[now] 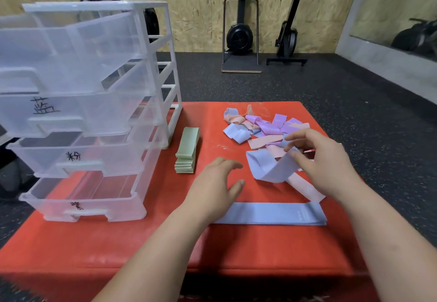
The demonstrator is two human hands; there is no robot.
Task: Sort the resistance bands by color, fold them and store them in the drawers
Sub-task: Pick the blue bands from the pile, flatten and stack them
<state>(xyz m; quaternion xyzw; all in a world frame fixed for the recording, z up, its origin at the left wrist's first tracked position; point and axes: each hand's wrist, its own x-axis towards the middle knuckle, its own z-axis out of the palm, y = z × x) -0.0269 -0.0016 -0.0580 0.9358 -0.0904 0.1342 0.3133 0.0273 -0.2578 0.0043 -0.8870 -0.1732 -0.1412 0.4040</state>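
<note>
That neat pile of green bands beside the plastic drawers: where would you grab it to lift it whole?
Probably across its middle, from above: thumb on one long side, fingers on the other. The green stack is long, narrow and several folded layers deep, so squeezing the narrow width should keep the layers together. A gap separates it from the drawer unit on its left.
</note>
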